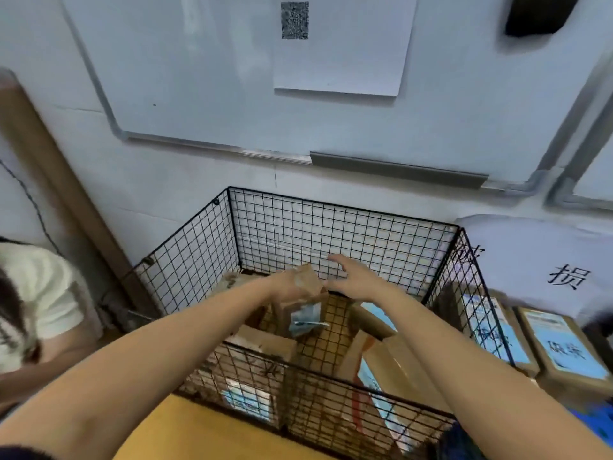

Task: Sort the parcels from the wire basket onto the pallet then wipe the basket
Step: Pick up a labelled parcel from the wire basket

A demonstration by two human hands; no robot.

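Observation:
A black wire basket point(335, 227) stands against the wall with several brown cardboard parcels inside. My left hand point(288, 283) reaches over the basket's middle and grips a small brown parcel point(306, 282), lifted above the others. My right hand point(351, 277) hovers just right of that parcel, fingers spread, holding nothing. Below them a parcel with a crumpled blue-white label point(303, 318) stands upright. More parcels point(262, 343) lie at the front left and lean at the front right point(374, 366). The pallet is not in view.
Two labelled boxes point(564, 346) sit outside the basket on the right, beneath a white sign point(564, 277) with black characters. A whiteboard point(232, 78) hangs on the wall. Another person in a white shirt point(36, 293) crouches at the left. A yellow surface point(185, 429) lies in front.

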